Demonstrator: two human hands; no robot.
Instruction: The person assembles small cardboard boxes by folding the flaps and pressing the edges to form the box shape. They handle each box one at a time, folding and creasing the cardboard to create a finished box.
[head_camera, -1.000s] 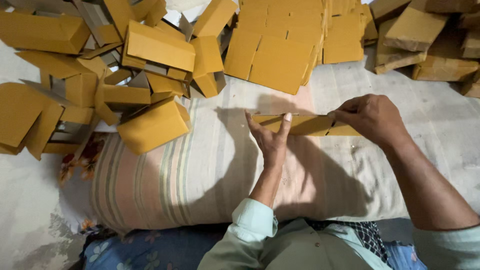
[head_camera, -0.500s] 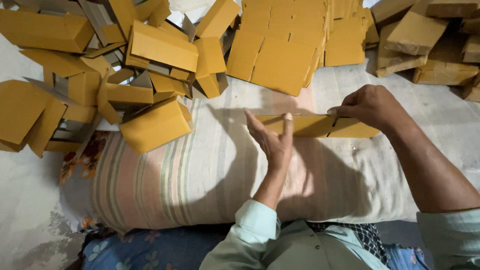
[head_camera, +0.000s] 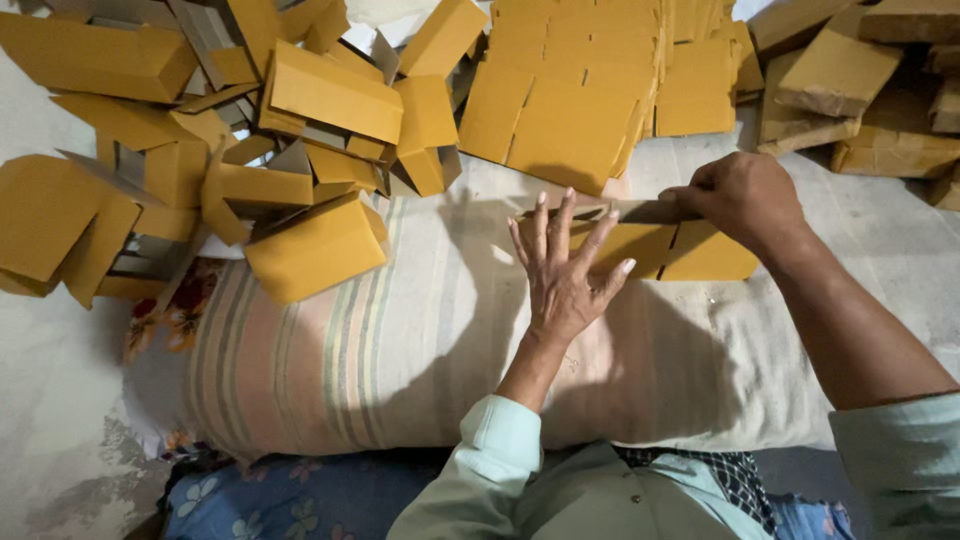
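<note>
A flat yellow cardboard box blank (head_camera: 690, 250) lies on a striped pillow (head_camera: 400, 340) in front of me. My left hand (head_camera: 562, 270) rests flat on its left part with the fingers spread and pointing away. My right hand (head_camera: 745, 198) pinches the blank's upper edge at the right, where a flap stands folded up. My sleeves are pale green.
A heap of folded yellow boxes (head_camera: 315, 245) lies at the left and rear left. A stack of flat yellow blanks (head_camera: 580, 110) sits behind the pillow. Brown cardboard packs (head_camera: 850, 80) lie at the rear right. A floral cloth (head_camera: 290, 495) shows below.
My left hand has turned from edge-on against the blank to lying flat on it. The blank has dropped flatter onto the pillow, and my right hand has shifted slightly along its top edge.
</note>
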